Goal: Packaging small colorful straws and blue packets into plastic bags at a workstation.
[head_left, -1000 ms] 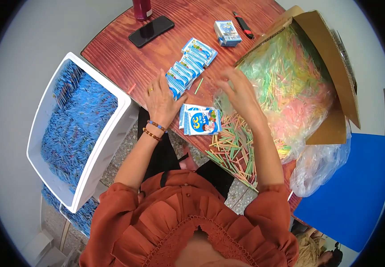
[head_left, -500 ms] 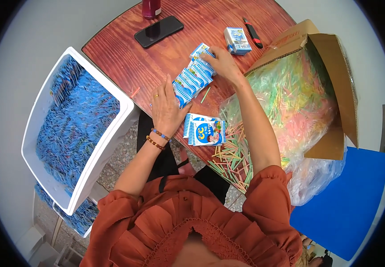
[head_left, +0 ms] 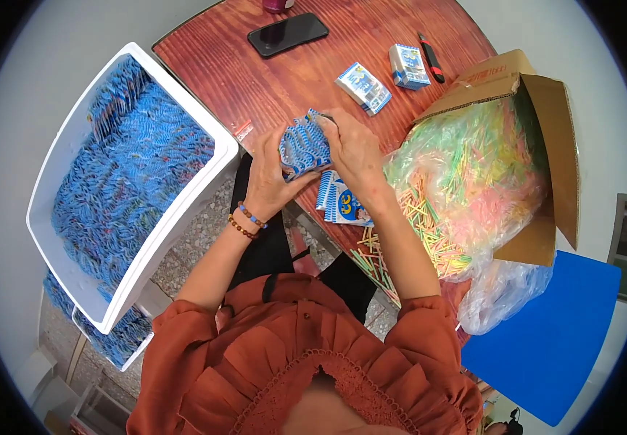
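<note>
Both hands have drawn back from the bench, bringing the stack of blue packets (head_left: pixel 304 148) up between them: left hand (head_left: pixel 268 181) cups it below, right hand (head_left: pixel 353 145) clamps its far end (long axis running across, toward the white bin (head_left: pixel 204 185)).

A small home packing workshop: a white bin (head_left: pixel 59 174) heaped with blue packets, a cardboard box (head_left: pixel 545 145) of coloured sticks, wooden surface (head_left: pixel 291 80).
</note>
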Demonstrator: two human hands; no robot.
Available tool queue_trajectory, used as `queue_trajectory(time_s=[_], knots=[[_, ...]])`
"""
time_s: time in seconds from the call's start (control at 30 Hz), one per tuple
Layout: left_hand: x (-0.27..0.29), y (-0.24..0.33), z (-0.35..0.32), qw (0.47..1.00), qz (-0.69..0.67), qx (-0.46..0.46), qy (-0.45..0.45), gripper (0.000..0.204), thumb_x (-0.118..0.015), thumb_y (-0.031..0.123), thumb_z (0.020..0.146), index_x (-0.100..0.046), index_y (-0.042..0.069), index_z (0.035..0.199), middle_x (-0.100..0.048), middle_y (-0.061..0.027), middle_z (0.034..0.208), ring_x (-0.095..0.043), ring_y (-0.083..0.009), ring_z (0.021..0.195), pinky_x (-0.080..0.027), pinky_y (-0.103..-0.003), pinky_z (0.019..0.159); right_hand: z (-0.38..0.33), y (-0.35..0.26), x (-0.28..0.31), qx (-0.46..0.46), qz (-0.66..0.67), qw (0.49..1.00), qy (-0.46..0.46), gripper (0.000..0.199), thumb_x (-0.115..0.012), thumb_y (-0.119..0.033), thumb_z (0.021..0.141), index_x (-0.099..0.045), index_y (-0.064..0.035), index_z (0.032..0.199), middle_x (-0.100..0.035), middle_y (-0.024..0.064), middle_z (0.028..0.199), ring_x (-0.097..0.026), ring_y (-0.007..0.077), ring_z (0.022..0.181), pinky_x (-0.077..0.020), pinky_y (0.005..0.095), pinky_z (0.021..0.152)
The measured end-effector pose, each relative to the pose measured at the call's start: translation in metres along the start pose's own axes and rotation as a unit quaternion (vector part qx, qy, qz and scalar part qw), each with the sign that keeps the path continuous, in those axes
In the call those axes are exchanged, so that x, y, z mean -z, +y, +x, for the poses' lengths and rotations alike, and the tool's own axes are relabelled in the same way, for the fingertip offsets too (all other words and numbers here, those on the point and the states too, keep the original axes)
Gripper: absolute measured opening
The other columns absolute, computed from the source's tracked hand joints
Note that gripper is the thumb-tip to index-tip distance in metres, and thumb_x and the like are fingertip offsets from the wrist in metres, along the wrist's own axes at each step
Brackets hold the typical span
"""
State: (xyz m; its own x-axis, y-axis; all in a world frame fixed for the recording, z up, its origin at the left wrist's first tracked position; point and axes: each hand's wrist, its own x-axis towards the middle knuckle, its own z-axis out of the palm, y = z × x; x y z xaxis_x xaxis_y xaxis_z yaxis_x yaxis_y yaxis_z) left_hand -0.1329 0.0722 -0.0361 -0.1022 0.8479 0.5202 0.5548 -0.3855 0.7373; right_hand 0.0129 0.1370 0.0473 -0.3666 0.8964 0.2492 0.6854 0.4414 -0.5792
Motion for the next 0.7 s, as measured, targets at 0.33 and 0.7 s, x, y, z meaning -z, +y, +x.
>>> queue_trajectory(time_s=[0.33,0.7], knots=[[-0.002,-0.001,-0.008,0.998,0.016,-0.023,0.05,0.099,-0.086,0.038,0.062,-0.033,0.007,0.14,-0.054,-0.0147,0.127,-0.053,-0.0307,0.117,-0.03,-0.048,0.107,-0.014,0.002,0.02,0.068,0.037,0.98,-0.183,0.061,-0.074,-0.019,0.078,-0.047,0.0006,0.128,-0.061,0.0193,0.11,-0.058,0.0394,0.106,-0.0459,0.0428,0.088],[-0.002,-0.035,-0.005,0.992,-0.099,-0.063,0.039,0.109,-0.089,0.026,0.063,-0.021,0.005,0.146,-0.051,-0.0219,0.132,-0.045,-0.036,0.129,-0.039,-0.045,0.104,-0.013,-0.016,0.016,-0.008,-0.023,0.982,-0.19,0.055,-0.073,-0.016,0.075,-0.051,-0.0049,0.124,-0.062,0.0166,0.109,-0.06,0.0354,0.104,-0.0493,0.0404,0.085]])
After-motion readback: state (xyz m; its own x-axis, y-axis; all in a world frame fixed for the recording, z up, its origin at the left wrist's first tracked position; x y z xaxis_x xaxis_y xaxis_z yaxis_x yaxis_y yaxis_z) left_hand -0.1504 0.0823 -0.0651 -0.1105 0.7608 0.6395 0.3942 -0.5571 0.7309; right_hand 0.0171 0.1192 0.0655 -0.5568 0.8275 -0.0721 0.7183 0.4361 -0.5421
